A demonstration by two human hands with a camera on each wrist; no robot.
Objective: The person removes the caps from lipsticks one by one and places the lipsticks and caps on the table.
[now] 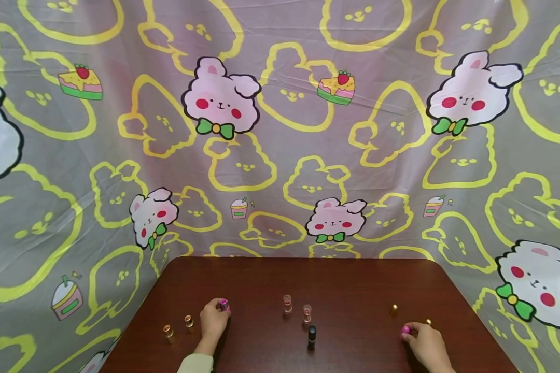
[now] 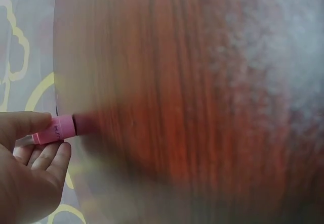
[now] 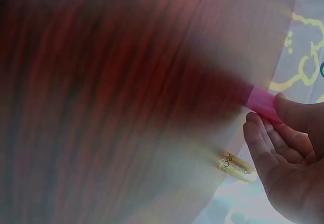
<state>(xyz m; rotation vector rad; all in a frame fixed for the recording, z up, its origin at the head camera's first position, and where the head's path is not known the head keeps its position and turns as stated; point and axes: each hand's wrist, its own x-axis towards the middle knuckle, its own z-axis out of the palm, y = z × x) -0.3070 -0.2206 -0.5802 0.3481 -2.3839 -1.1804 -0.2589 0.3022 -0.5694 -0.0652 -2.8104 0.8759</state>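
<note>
Brown bench (image 1: 261, 280). Left hand (image 1: 213, 320), toward left edge: thumb and fingers pinch pink tube (image 2: 56, 129); two gold tubes (image 1: 169, 333) nearer that edge. Right hand (image 1: 427, 343), toward right edge: thumb and fingers pinch pink cap (image 3: 262, 104); two gold caps (image 1: 394, 310) near. Between hands: two clear tubes (image 1: 306, 314), black tube (image 1: 311, 338) farther from back edge.

we are seeing a rabbit-print cloth (image 1: 280, 140) hanging behind a brown table (image 1: 345, 290), where a black tube (image 1: 311, 337) is standing.
</note>
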